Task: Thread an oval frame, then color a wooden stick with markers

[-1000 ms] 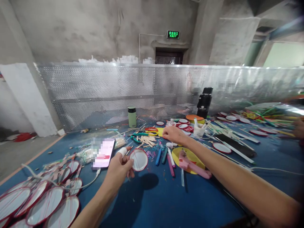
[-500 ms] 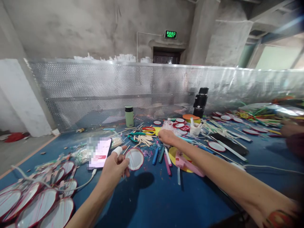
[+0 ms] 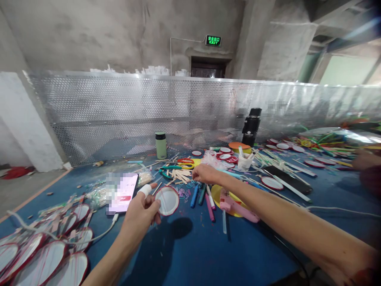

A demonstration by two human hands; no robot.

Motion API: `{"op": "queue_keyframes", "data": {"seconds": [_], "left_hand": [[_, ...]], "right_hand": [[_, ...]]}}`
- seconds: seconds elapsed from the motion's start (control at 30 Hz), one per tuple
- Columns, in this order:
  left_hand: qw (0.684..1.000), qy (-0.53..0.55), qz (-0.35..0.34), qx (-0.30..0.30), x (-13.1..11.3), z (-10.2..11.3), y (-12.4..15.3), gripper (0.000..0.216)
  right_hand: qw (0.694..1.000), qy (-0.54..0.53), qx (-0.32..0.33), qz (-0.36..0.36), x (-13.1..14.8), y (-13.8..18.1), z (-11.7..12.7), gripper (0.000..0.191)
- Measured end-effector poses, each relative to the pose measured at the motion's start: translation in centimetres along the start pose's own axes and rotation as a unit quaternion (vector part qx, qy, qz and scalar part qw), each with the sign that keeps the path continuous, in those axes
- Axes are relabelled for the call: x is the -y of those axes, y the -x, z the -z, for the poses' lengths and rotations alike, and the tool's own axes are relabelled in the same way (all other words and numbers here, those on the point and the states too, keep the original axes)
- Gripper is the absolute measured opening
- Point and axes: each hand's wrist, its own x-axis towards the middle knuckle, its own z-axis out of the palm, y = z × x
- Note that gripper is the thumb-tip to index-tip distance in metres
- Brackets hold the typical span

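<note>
My left hand (image 3: 145,208), with a white wrap on one finger, pinches the edge of a round white disc (image 3: 167,201) with a dark red rim. The disc is tilted up above the table. My right hand (image 3: 204,174) reaches across to the small coloured clips (image 3: 185,194) and wooden sticks (image 3: 180,174). Its fingers are bent down and pressed together; their tips are partly hidden, and I cannot make out anything in them. Blue, green, white and pink marker pens (image 3: 210,208) lie just below it, beside a pink glue gun (image 3: 238,208) on a yellow disc.
Finished-looking red-rimmed discs (image 3: 44,262) pile up at the lower left, near a lit phone (image 3: 122,194) on a cable. A green bottle (image 3: 161,146) and black flask (image 3: 251,127) stand before the perforated metal screen (image 3: 125,111). Another person's hand (image 3: 364,161) shows at right.
My right hand has shifted slightly left and down towards the clips and sticks. My left hand still holds the disc in nearly the same place. The camera view has shifted a little.
</note>
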Motion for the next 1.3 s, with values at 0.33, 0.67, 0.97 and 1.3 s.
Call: {"op": "queue_keyframes", "data": {"seconds": [0.33,0.67,0.97,1.3], "left_hand": [[1.0,0.004,0.004,-0.005,0.2,0.3,-0.3,0.056],[1.0,0.015,0.004,-0.01,-0.2,0.0,-0.3,0.06],[0.987,0.162,0.01,0.003,-1.6,0.3,0.4,0.059],[0.928,0.356,0.036,0.103,-2.2,0.7,0.8,0.054]], "right_hand": [[0.999,0.04,0.003,0.034,1.8,-0.1,-0.9,0.023],[0.997,-0.039,-0.072,0.0,1.8,1.6,1.0,0.015],[0.9,-0.394,-0.186,0.006,8.4,8.0,2.6,0.006],[0.867,-0.451,-0.206,-0.054,14.3,9.2,-0.3,0.008]]}}
